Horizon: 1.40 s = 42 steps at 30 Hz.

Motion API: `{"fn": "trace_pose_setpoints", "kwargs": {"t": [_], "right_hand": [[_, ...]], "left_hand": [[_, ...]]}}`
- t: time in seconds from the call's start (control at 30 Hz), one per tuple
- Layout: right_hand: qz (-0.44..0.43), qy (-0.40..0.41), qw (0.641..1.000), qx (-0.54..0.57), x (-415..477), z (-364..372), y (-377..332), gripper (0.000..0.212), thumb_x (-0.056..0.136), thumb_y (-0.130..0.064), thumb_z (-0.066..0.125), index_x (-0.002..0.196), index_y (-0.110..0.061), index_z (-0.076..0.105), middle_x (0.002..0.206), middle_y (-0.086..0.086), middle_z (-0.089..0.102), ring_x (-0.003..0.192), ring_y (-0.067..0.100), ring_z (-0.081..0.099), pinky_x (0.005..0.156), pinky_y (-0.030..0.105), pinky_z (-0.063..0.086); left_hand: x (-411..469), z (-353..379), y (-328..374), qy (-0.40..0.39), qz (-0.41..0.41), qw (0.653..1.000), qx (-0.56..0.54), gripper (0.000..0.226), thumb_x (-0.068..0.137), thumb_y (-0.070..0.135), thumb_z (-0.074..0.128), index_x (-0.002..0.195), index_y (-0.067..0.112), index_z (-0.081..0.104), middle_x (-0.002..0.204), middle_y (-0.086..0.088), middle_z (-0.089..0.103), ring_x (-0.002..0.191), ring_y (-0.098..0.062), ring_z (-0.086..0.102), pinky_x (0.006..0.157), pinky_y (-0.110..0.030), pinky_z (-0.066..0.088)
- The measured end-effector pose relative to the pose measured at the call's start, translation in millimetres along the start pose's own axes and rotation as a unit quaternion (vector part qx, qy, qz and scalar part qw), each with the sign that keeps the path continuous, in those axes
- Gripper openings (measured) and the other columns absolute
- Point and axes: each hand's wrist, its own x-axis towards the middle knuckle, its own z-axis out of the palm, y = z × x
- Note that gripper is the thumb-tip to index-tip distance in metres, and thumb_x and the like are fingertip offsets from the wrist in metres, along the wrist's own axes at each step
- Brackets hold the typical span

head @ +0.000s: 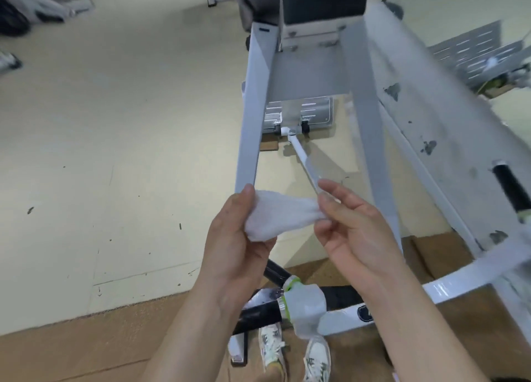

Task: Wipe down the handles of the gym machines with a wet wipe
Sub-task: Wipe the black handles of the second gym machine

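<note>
A pale floor [100,152] fills the left side, with a brown mat [86,350] along the bottom. A grey-white gym machine [254,108] rises ahead, its paint chipped on the right beam. Its black handles are apart from the hands: one [260,314] low, beneath the wrists, another [511,186] at the far right. In the middle, both hands hold a white wipe [281,212] in the air between them. The left hand [235,246] grips one bunched end, and the right hand [353,232] pinches the other end in its fingertips. Two pale sneakers [271,350] show below.
</note>
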Motion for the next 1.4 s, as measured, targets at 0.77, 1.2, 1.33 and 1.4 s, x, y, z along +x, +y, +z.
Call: {"fn": "trace_pose_setpoints", "kwargs": {"t": [0.77, 1.2, 1.33, 1.4], "right_hand": [[-0.163, 0.033, 0.986, -0.008, -257, -16, -21, 0.012, 0.074, -0.009, 0.063, 0.071, -0.01, 0.075, 0.067, 0.003, 0.063, 0.057, 0.009, 0.049, 0.046, 0.014, 0.039], [-0.228, 0.236, 0.944, 0.03, -302, -74, -12, 0.005, 0.089, -0.012, 0.06, 0.09, -0.008, 0.063, 0.066, 0.007, 0.057, 0.052, 0.012, 0.044, 0.042, 0.017, 0.038], [-0.237, 0.294, 0.922, -0.084, -307, -107, -32, 0.009, 0.088, -0.016, 0.064, 0.083, -0.011, 0.07, 0.061, 0.003, 0.05, 0.053, 0.012, 0.04, 0.044, 0.019, 0.034], [-0.232, 0.297, 0.906, -0.19, -312, -129, -45, 0.013, 0.088, -0.02, 0.063, 0.086, -0.013, 0.074, 0.061, -0.001, 0.057, 0.057, 0.011, 0.049, 0.053, 0.02, 0.042]], "left_hand": [[-175, 37, -6, -0.357, 0.059, 0.846, 0.393, 0.027, 0.058, 0.045, 0.068, 0.068, 0.022, 0.077, 0.047, 0.009, 0.049, 0.04, -0.007, 0.033, 0.044, -0.018, 0.028], [-214, 51, -66, -0.426, 0.052, 0.809, 0.401, 0.036, 0.093, 0.045, 0.05, 0.079, 0.017, 0.067, 0.067, -0.009, 0.063, 0.062, -0.019, 0.061, 0.057, -0.025, 0.048], [-222, 85, -102, -0.399, -0.013, 0.839, 0.37, 0.025, 0.09, 0.031, 0.057, 0.076, 0.013, 0.067, 0.048, -0.004, 0.052, 0.043, -0.017, 0.048, 0.045, -0.025, 0.037], [-220, 109, -123, -0.375, -0.065, 0.856, 0.35, 0.022, 0.086, 0.023, 0.063, 0.074, 0.007, 0.071, 0.049, -0.003, 0.054, 0.042, -0.012, 0.048, 0.043, -0.022, 0.037]]}}
